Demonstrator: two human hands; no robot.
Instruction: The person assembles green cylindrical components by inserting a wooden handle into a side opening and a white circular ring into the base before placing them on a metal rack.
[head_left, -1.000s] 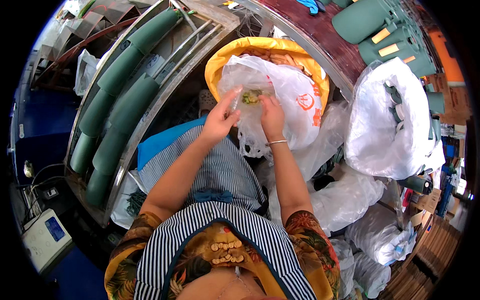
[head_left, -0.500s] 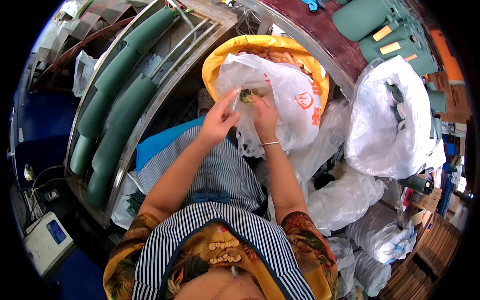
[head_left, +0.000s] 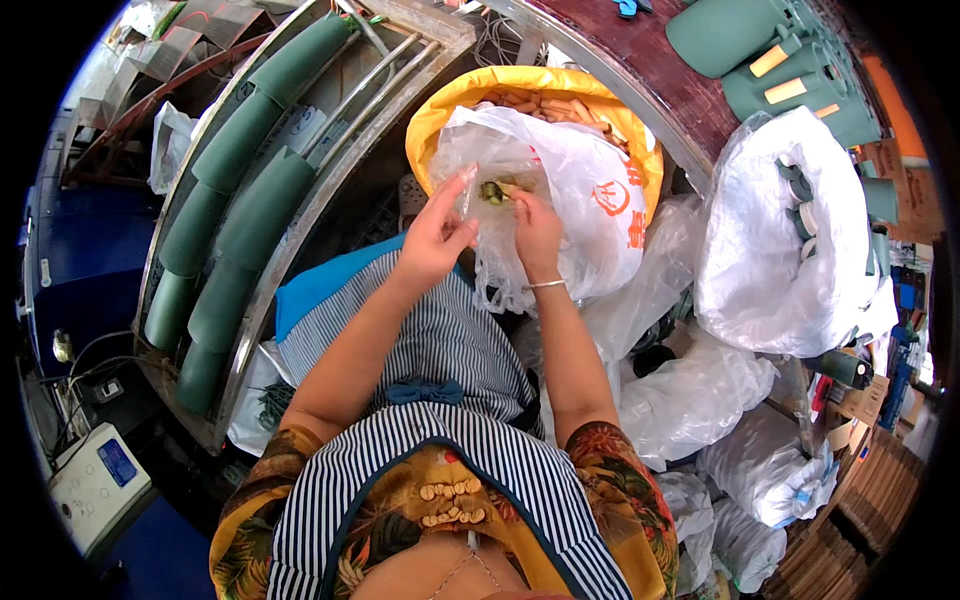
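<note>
A white plastic bag with red print (head_left: 590, 215) lies with its mouth open on a yellow sack (head_left: 440, 110). Small dark green and yellowish pieces (head_left: 492, 192) show in the mouth; their kind is too small to tell. The fingers of my right hand (head_left: 538, 235) are pinched together at the right side of these pieces, apparently on one of them. My left hand (head_left: 432, 240) rests against the clear left edge of the bag, its fingers stretched upward and the thumb apart. A silver bangle circles my right wrist.
Tan stick-like pieces (head_left: 545, 108) fill the yellow sack's far side. Green curved tubes (head_left: 265, 205) lie in a metal-framed rack to the left. A white bag (head_left: 745, 260) with green parts stands at right, below green containers (head_left: 710, 40) on a dark red table (head_left: 620, 55).
My right hand has shifted slightly right and its fingers have drawn together, so the green pieces show more plainly. My left hand stays nearly in place at the bag's edge.
</note>
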